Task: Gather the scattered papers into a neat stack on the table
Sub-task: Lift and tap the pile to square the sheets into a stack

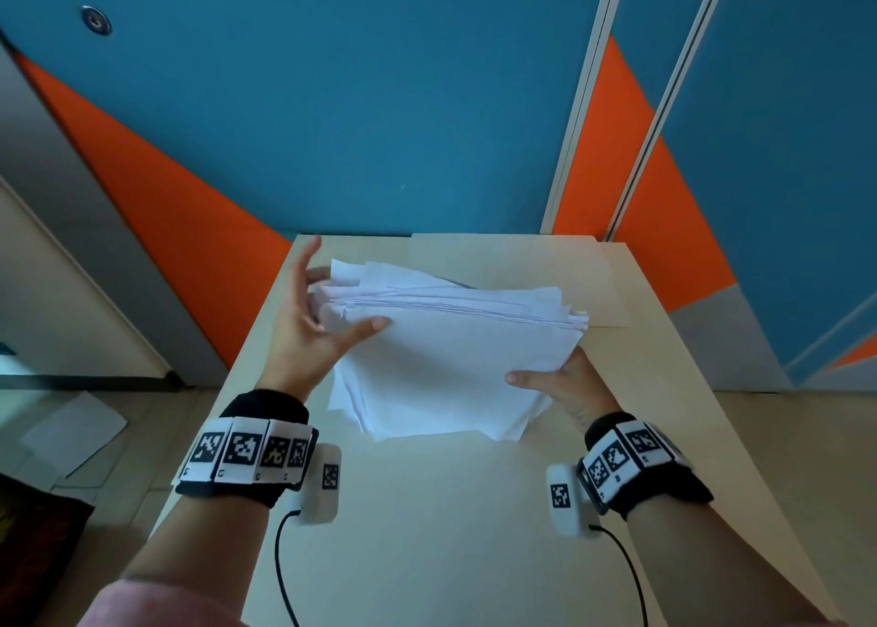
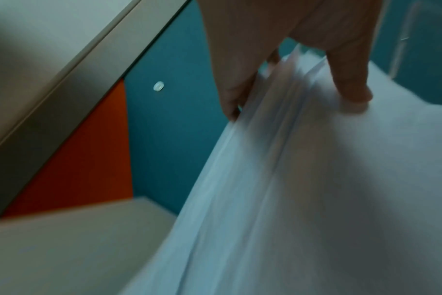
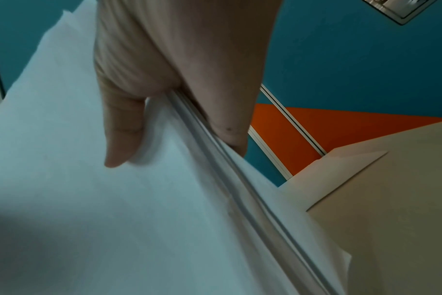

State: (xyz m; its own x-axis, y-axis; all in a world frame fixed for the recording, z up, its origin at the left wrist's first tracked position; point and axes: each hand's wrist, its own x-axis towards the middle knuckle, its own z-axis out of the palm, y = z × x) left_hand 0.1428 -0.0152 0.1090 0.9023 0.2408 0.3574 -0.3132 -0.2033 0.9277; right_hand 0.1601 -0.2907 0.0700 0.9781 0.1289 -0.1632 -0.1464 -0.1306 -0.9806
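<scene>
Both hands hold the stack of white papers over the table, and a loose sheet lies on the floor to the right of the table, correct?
Not quite: the loose sheet lies on the floor left of the table, as the head view shows.

Head view looks down over table [image 1: 427, 531]; both wrist views close, somewhat blurred, sharing papers [image 1: 451, 356].

One pile of white papers [image 1: 451, 356], too many sheets to count, two hands, left hand [image 1: 308, 337], right hand [image 1: 564, 384], one table [image 1: 451, 531], one sheet on the floor [image 1: 71, 432].
</scene>
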